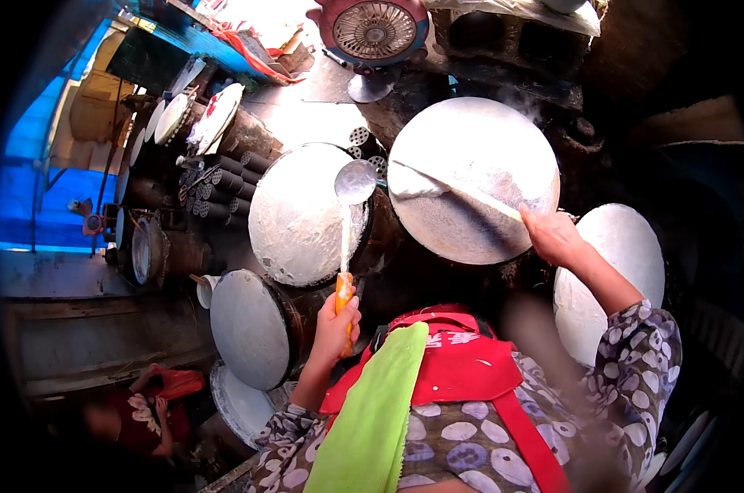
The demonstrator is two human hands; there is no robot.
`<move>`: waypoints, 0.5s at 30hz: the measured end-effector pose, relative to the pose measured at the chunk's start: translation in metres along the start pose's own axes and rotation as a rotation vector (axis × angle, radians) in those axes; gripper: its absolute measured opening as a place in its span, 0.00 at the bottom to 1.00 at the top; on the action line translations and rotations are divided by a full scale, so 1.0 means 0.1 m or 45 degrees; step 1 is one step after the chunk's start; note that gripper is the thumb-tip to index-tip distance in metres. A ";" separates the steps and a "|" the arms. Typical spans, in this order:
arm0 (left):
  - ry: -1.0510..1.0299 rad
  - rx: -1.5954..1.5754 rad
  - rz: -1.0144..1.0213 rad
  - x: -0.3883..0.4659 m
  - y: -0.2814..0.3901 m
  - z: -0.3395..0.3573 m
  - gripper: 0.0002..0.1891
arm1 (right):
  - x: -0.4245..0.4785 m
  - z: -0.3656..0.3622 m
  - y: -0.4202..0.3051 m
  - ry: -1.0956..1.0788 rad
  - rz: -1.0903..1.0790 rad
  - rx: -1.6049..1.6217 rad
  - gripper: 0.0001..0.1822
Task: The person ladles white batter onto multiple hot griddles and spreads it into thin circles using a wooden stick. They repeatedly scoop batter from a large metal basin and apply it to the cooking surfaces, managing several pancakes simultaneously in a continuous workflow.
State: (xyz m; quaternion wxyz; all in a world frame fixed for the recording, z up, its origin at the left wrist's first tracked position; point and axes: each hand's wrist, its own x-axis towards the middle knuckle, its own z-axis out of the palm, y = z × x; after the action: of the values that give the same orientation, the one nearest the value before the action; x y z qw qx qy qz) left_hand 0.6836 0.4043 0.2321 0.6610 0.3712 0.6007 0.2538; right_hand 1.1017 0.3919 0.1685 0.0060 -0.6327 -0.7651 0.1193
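Observation:
My left hand (337, 321) is closed on the orange handle of a metal ladle (355, 181). The ladle's bowl is over the right side of a round griddle (298, 222) coated with white batter. At the right, my right hand (550, 233) grips a long thin wooden stick (486, 198) lying slanted across a larger round griddle (470, 123). A pale patch of batter shows beside the stick's far end. The larger griddle has a partly white, partly grey surface. Below the left griddle is a grey round plate or lid (250, 330).
Cylindrical coal briquettes (224, 185) are stacked at the left. Another round pale plate (618, 265) stands near my right forearm. A fan (375, 31) stands at the top. Other round stoves line the left side, and another person (141, 413) is at the lower left.

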 end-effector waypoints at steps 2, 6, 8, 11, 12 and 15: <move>-0.018 0.002 0.024 0.02 -0.02 0.01 0.16 | 0.40 0.00 0.21 0.097 0.148 0.103 0.18; 0.046 0.009 0.009 0.00 -0.07 0.02 0.16 | 0.96 0.04 0.14 0.040 -0.104 0.026 0.10; 0.066 0.011 -0.015 -0.04 -0.11 0.03 0.16 | 0.76 0.02 -0.04 -0.087 -0.249 0.032 0.08; 0.046 -0.023 -0.077 -0.17 -0.17 0.01 0.16 | 0.14 0.03 -0.06 -0.231 -0.164 0.043 0.15; 0.037 -0.043 -0.099 -0.22 -0.19 0.01 0.16 | -0.07 0.00 -0.05 -0.257 -0.182 0.047 0.17; 0.085 -0.001 -0.124 -0.31 -0.27 0.00 0.15 | -0.24 -0.01 0.11 -0.103 -0.180 0.076 0.20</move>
State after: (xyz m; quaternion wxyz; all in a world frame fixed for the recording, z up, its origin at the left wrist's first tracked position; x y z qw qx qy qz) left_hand 0.6760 0.3636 0.2292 0.6524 0.3325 0.6396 0.2339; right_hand 1.1174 0.3703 0.1704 0.0022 -0.5713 -0.8036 0.1669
